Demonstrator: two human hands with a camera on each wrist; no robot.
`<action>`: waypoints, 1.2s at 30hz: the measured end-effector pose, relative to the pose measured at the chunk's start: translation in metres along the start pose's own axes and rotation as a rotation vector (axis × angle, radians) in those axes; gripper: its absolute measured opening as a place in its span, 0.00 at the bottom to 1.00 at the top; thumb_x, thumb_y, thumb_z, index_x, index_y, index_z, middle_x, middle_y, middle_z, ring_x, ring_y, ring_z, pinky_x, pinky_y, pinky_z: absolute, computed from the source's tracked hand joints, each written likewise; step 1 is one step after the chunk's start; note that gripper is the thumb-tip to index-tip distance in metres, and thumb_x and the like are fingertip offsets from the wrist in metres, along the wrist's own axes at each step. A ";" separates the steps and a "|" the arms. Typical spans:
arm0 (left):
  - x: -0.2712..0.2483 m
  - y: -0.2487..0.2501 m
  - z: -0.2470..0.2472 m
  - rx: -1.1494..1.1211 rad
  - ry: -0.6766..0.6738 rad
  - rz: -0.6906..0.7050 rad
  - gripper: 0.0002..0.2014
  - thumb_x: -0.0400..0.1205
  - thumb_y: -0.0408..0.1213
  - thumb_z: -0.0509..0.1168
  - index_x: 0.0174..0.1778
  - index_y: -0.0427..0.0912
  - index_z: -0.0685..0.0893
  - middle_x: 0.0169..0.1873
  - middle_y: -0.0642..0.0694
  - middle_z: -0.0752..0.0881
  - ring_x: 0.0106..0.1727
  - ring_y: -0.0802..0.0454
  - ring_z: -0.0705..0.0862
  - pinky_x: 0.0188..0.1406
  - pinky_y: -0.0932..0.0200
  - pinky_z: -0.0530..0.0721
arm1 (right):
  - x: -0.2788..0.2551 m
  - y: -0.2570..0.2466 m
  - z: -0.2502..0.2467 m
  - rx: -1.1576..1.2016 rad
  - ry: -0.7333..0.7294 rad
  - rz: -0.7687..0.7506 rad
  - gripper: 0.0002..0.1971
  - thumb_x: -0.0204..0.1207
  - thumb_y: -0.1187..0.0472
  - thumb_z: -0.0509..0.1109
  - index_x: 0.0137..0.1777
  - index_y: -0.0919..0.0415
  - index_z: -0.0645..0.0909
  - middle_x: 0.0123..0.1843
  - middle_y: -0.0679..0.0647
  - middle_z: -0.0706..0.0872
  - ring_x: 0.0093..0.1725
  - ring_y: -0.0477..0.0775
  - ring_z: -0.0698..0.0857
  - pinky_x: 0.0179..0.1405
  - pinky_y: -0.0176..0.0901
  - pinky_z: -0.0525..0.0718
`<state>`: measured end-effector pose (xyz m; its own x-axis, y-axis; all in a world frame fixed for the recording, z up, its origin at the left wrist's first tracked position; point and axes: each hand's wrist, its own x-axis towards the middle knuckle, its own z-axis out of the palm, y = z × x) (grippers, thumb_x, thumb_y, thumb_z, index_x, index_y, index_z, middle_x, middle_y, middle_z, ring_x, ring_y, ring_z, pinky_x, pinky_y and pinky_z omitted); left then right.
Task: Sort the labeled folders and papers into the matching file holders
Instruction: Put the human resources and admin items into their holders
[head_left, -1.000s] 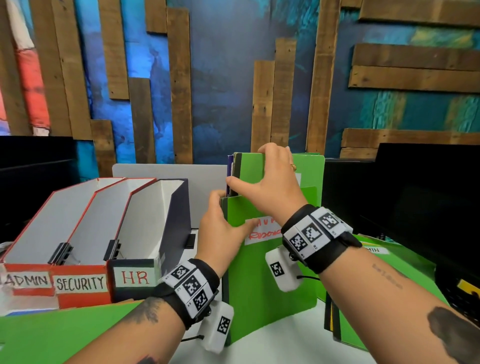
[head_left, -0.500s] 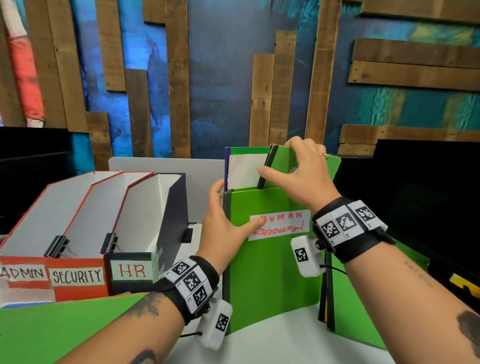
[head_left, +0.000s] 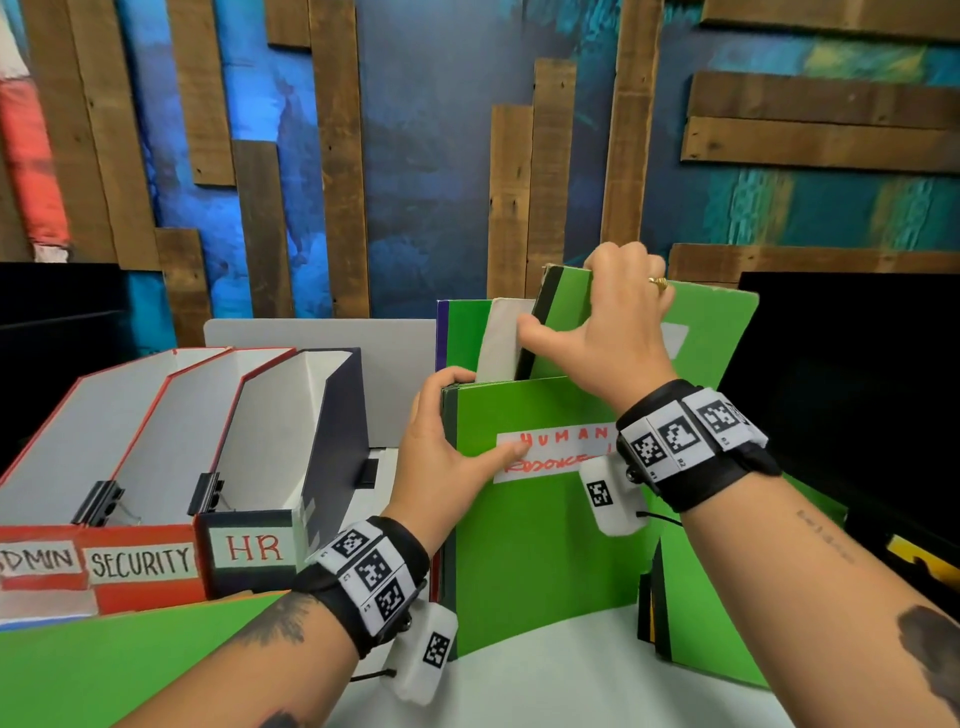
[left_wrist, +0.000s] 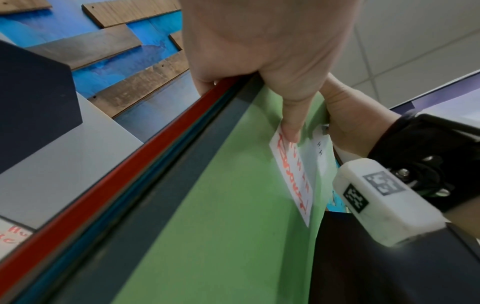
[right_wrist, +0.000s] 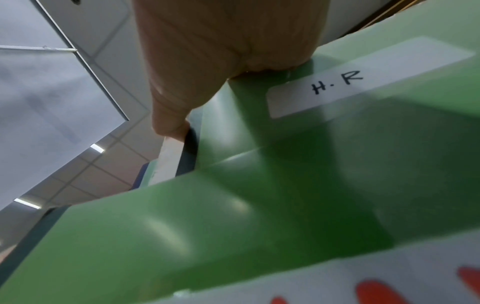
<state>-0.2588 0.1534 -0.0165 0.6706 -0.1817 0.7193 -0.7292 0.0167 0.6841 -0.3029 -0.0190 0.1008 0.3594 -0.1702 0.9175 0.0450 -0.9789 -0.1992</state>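
Observation:
A stack of green folders stands upright on the table right of centre. My left hand (head_left: 447, 447) grips the front folder (head_left: 540, 551), labelled HUMAN RESOURCES in red, thumb on its label (left_wrist: 293, 170) and fingers behind its left edge. My right hand (head_left: 597, 322) pinches the top of a taller green folder (head_left: 711, 332) behind it, tilted to the right; its white label reads H.R (right_wrist: 337, 82). A white sheet (head_left: 501, 338) and a blue-edged folder stand further back. Three file holders sit at left: ADMIN (head_left: 36, 558), SECURITY (head_left: 140, 561), HR (head_left: 254, 548).
A green folder (head_left: 104, 670) lies flat at the lower left. More green folders (head_left: 701, 639) lean at the right beside a black monitor (head_left: 852, 395). A grey board (head_left: 322, 338) stands behind the holders. White tabletop (head_left: 571, 686) shows in front.
My right hand has pulled the H.R folder up and tilted it to the right, away from the stack, baring the white sheet behind. My left hand has kept its hold on the front folder.

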 end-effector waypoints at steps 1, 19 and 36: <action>0.001 -0.001 0.000 0.001 0.008 -0.009 0.37 0.66 0.43 0.87 0.65 0.65 0.74 0.65 0.57 0.82 0.67 0.55 0.83 0.66 0.46 0.86 | 0.001 0.001 -0.002 -0.002 0.014 -0.028 0.31 0.60 0.32 0.74 0.47 0.56 0.67 0.50 0.51 0.67 0.53 0.56 0.67 0.53 0.53 0.65; 0.006 -0.001 0.001 -0.225 0.014 -0.164 0.21 0.73 0.26 0.81 0.58 0.38 0.82 0.51 0.47 0.93 0.52 0.53 0.93 0.45 0.61 0.91 | 0.044 0.039 -0.024 -0.407 -0.045 -0.253 0.12 0.65 0.70 0.74 0.45 0.59 0.77 0.51 0.61 0.73 0.55 0.67 0.75 0.56 0.54 0.60; 0.002 -0.005 0.005 -0.258 0.053 -0.132 0.22 0.75 0.30 0.80 0.63 0.43 0.82 0.52 0.54 0.93 0.54 0.56 0.92 0.49 0.57 0.92 | 0.075 0.021 -0.013 -0.246 -0.109 -0.146 0.13 0.68 0.64 0.81 0.52 0.53 0.87 0.55 0.54 0.70 0.65 0.64 0.71 0.65 0.51 0.58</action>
<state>-0.2550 0.1486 -0.0190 0.7684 -0.1478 0.6226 -0.5809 0.2470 0.7756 -0.2871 -0.0537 0.1696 0.4640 -0.0253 0.8855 -0.1184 -0.9924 0.0336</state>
